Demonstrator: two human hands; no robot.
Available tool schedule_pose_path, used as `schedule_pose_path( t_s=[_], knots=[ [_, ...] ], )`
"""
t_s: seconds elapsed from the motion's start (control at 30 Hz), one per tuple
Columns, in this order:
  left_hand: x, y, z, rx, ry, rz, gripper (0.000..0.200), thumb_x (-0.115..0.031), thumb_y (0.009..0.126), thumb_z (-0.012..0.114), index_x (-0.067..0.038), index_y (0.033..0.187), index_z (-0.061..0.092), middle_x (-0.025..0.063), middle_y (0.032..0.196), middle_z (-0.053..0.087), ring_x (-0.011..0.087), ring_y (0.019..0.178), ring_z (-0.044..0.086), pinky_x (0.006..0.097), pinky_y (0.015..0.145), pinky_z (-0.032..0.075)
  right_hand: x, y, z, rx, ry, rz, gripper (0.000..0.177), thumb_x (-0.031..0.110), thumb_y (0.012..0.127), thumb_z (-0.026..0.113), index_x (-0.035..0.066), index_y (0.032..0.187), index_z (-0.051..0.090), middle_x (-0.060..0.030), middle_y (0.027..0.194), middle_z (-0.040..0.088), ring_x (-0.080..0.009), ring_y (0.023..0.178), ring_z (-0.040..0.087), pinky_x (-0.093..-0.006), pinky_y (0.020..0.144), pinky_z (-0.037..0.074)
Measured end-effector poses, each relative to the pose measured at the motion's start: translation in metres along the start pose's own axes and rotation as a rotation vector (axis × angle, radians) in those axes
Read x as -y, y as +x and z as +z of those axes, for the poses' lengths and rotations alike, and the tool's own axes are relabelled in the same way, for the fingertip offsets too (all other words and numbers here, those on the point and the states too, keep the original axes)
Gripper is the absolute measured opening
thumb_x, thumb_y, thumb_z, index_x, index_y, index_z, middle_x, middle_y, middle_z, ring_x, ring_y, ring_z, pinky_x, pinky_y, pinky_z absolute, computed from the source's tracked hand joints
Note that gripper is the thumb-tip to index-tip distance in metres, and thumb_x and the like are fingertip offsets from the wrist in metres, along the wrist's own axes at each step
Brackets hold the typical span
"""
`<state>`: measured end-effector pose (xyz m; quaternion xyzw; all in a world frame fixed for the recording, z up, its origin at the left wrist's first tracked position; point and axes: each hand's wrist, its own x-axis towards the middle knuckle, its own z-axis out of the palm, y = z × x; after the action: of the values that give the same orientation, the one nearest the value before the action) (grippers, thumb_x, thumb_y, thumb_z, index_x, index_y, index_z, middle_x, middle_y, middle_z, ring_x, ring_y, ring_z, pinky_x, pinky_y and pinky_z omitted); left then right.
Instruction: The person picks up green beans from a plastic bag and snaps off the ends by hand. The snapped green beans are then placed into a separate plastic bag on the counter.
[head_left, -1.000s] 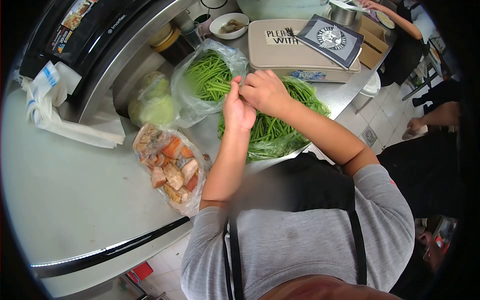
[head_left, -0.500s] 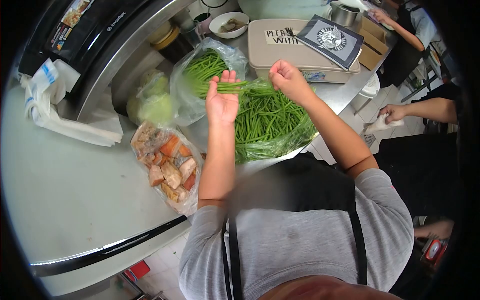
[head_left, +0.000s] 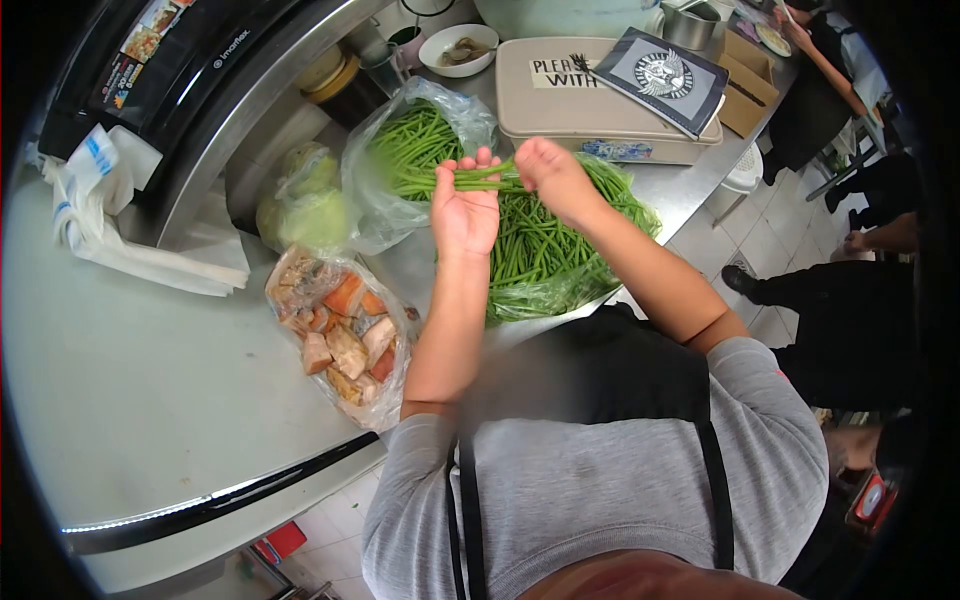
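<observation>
Green beans (head_left: 477,183) lie across the left hand (head_left: 466,220), long axis left to right, its fingers curled around them. The right hand (head_left: 553,180) pinches their right end, partly hiding the bean bag (head_left: 555,299) below. A storage box (head_left: 580,112) stands beyond.

Worktop (head_left: 690,182), metal, one. Directly on it, from where I stand: large clear bag (head_left: 555,300) of green beans (head_left: 548,250), near edge; smaller clear bag (head_left: 375,218), also green beans, just beside; bag of pale green produce (head_left: 320,215); lidded beige box (head_left: 560,115); white bowl (head_left: 460,70); open cardboard box (head_left: 738,112). One clear bag of pinkish chunks (head_left: 347,350), left; whether worktop or adjoining pale surface (head_left: 180,390) bears it, I cannot tell.
</observation>
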<state>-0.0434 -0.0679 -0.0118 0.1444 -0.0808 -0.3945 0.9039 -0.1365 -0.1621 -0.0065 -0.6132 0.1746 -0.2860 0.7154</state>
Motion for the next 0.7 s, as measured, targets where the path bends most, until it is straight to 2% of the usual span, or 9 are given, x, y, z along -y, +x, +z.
schedule_pose_path(
  t_s=[0.1, 0.13, 0.23, 0.27, 0.37, 0.4, 0.5, 0.6, 0.7],
  knots=[
    [0.0, 0.001, -0.002, -0.046, -0.039, 0.046, 0.019, -0.023, 0.088, 0.032, -0.008, 0.085, 0.043, 0.0094, 0.082, 0.053, 0.0274, 0.093, 0.049, 0.0437, 0.087, 0.036, 0.003, 0.006, -0.013, -0.009, 0.302, 0.071, 0.012, 0.016, 0.083, 0.044, 0.006, 0.078, 0.047, -0.0005, 0.064, 0.046, -0.0087, 0.058, 0.046, -0.0216, 0.053, 0.038],
    [0.0, 0.001, -0.001, -0.054, -0.034, 0.057, 0.019, -0.023, 0.088, 0.032, -0.008, 0.085, 0.043, 0.0094, 0.081, 0.053, 0.0275, 0.093, 0.049, 0.0435, 0.087, 0.037, 0.003, 0.004, -0.011, 0.009, 0.154, 0.124, 0.012, 0.015, 0.08, 0.047, 0.003, 0.083, 0.047, -0.0016, 0.068, 0.048, -0.0089, 0.06, 0.046, -0.0213, 0.054, 0.038],
    [0.004, 0.002, 0.001, -0.013, -0.006, 0.078, 0.02, -0.023, 0.088, 0.032, -0.008, 0.085, 0.043, 0.0095, 0.081, 0.052, 0.0276, 0.094, 0.049, 0.0431, 0.087, 0.036, 0.007, -0.006, 0.001, 0.153, -0.045, 0.233, 0.018, 0.014, 0.078, 0.051, 0.001, 0.09, 0.047, -0.0029, 0.072, 0.05, -0.009, 0.061, 0.047, -0.0207, 0.055, 0.038],
    [0.005, 0.002, 0.001, 0.011, 0.007, 0.085, 0.02, -0.024, 0.088, 0.032, -0.008, 0.085, 0.043, 0.0096, 0.081, 0.052, 0.0276, 0.094, 0.049, 0.043, 0.087, 0.036, -0.001, -0.004, 0.001, 0.204, -0.05, 0.18, 0.022, 0.014, 0.075, 0.054, -0.001, 0.091, 0.048, -0.0042, 0.073, 0.052, -0.0096, 0.062, 0.048, -0.0212, 0.056, 0.039],
    [0.01, 0.0, 0.0, 0.041, 0.064, 0.108, 0.02, -0.024, 0.088, 0.033, -0.007, 0.085, 0.043, 0.0101, 0.082, 0.052, 0.0283, 0.095, 0.049, 0.042, 0.086, 0.037, -0.014, -0.003, 0.007, 0.143, -0.059, 0.089, 0.019, 0.015, 0.075, 0.055, 0.0, 0.086, 0.05, -0.0034, 0.072, 0.052, -0.0097, 0.061, 0.047, -0.022, 0.056, 0.04],
    [0.01, 0.0, 0.0, 0.029, 0.081, 0.117, 0.02, -0.024, 0.088, 0.033, -0.007, 0.085, 0.043, 0.01, 0.082, 0.052, 0.0284, 0.094, 0.049, 0.0417, 0.086, 0.038, -0.017, -0.002, 0.01, 0.076, -0.074, 0.05, 0.017, 0.016, 0.072, 0.057, 0.0, 0.077, 0.052, -0.0042, 0.065, 0.052, -0.0102, 0.057, 0.047, -0.0241, 0.053, 0.04],
    [0.012, -0.002, 0.001, -0.005, 0.125, 0.148, 0.018, -0.023, 0.088, 0.035, -0.007, 0.084, 0.043, 0.0094, 0.078, 0.05, 0.0281, 0.091, 0.049, 0.0408, 0.084, 0.039, -0.013, -0.008, 0.01, -0.001, -0.464, -0.059, 0.017, 0.017, 0.07, 0.058, 0.001, 0.07, 0.051, -0.0091, 0.058, 0.053, -0.0173, 0.051, 0.05, -0.03, 0.05, 0.041],
    [0.018, -0.006, 0.0, -0.04, 0.164, 0.174, 0.018, -0.023, 0.088, 0.035, -0.007, 0.083, 0.042, 0.0082, 0.074, 0.048, 0.026, 0.084, 0.05, 0.0409, 0.084, 0.039, -0.012, -0.009, 0.012, -0.063, -0.72, -0.135, 0.019, 0.019, 0.068, 0.057, 0.002, 0.068, 0.05, -0.0146, 0.057, 0.052, -0.0272, 0.053, 0.052, -0.0361, 0.052, 0.042],
    [0.018, -0.009, 0.001, -0.065, 0.163, 0.165, 0.019, -0.023, 0.088, 0.035, -0.007, 0.081, 0.042, 0.0068, 0.071, 0.046, 0.023, 0.075, 0.048, 0.0419, 0.083, 0.039, -0.012, -0.006, 0.001, -0.153, -1.125, -0.295, 0.018, 0.019, 0.07, 0.054, 0.002, 0.073, 0.053, -0.017, 0.063, 0.054, -0.0324, 0.06, 0.054, -0.0383, 0.056, 0.044]
  ],
)
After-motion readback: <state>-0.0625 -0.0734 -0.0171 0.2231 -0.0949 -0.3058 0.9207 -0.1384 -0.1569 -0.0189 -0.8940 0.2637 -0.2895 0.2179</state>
